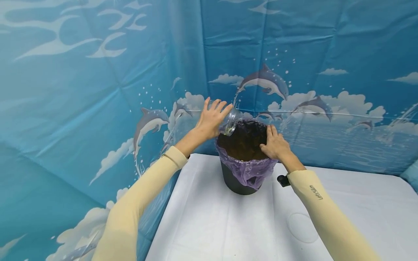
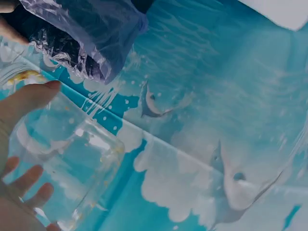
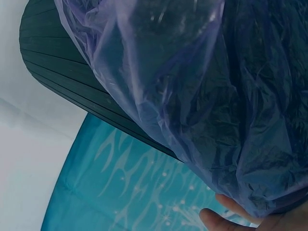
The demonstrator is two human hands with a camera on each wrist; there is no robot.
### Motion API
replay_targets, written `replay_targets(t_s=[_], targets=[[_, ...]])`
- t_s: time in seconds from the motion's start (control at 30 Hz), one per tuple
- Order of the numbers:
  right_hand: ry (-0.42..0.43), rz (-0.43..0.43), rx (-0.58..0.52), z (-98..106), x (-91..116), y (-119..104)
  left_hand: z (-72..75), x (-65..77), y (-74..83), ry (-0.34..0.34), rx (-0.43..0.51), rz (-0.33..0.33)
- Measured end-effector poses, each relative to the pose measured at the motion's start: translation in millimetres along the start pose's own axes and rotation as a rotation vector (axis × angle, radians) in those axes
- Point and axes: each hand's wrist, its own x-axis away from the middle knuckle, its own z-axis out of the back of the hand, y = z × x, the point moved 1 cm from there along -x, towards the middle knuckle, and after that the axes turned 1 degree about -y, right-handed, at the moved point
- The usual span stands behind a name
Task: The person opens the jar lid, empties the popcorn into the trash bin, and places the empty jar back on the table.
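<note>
My left hand (image 1: 212,119) grips a clear jar (image 1: 231,122), tipped with its mouth over the left rim of a dark bin (image 1: 240,186). In the left wrist view, small yellowish bits lie at the mouth of the jar (image 2: 72,154), and the thumb and fingers wrap round its side. A thin purple bag (image 1: 246,168) lines the bin and folds down over its outside. On the far right side of the rim, my right hand (image 1: 277,145) holds the bin's edge through the bag, thumb towards the inside. Shadow hides most of the bin's contents.
The bin stands on a white-covered table (image 1: 209,224), near its back left corner. A blue curtain (image 1: 326,54) printed with dolphins and clouds hangs close behind and along the left. Beside my right wrist lies a small black object (image 1: 283,180), partly covered by the sleeve.
</note>
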Motion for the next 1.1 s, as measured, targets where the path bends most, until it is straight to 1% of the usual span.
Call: replay_targets(t_s=[0.1,0.17,0.27,0.33,0.43,0.53,0.6,0.67,0.77,0.87,0.97,1.1], targets=[[0.002,0.004,0.001,1,0,-1,-1.8,9.1,-5.9,0.05,0.138,0.073],[0.001,0.008,-0.002,0,1,-1,-2.8,18.2,-8.7,0.081,0.257,0.124],[-0.003,0.011,-0.008,-1,1,0,-3.3,35.9,-13.1,0.124,0.438,0.194],[-0.007,0.009,-0.009,-1,2,0,-3.5,49.5,-16.0,0.145,0.544,0.228],[-0.007,0.006,-0.01,0,1,0,-4.6,74.1,-20.2,0.164,0.682,0.257],[-0.006,0.006,-0.007,1,1,1,-11.2,104.5,-23.5,0.158,0.813,0.282],[-0.008,0.008,-0.003,2,1,1,-20.7,125.8,-22.7,0.15,0.899,0.306],[-0.01,0.008,0.0,3,1,2,-33.2,147.2,-18.7,0.136,0.987,0.334],[-0.01,0.009,0.002,2,2,3,-56.0,175.3,-4.6,0.109,1.087,0.37],[-0.004,0.012,-0.001,2,3,3,-79.6,197.8,17.1,0.084,1.17,0.396],[0.0,0.016,0.0,2,3,2,-102.5,213.5,46.3,0.065,1.263,0.414],[0.002,0.023,0.001,2,1,-2,-129.4,227.5,92.9,-0.005,1.323,0.415]])
